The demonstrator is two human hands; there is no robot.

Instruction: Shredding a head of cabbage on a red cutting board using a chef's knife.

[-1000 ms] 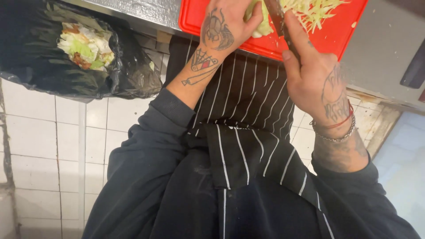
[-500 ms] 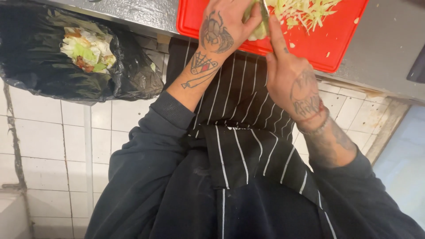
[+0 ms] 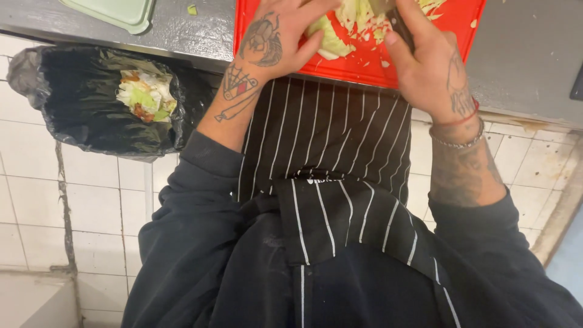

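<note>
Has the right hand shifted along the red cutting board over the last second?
Yes. The right hand has moved toward the board's far edge; its wrist, earlier well off the near edge, now lies close to it. It grips a knife handle.

The picture's top edge cuts off the far part of the red cutting board, so only its near edge and near corners show. The cabbage on it also runs out of view at the top, and the left hand covers its left side. That hand's fingertips are cut off too. The knife in the right hand shows only as a dark handle between the fingers; its blade cannot be made out. At the counter's far left, a pale green tray is cut by the top edge. The scraps in the black bin bag are too small to tell apart.
</note>
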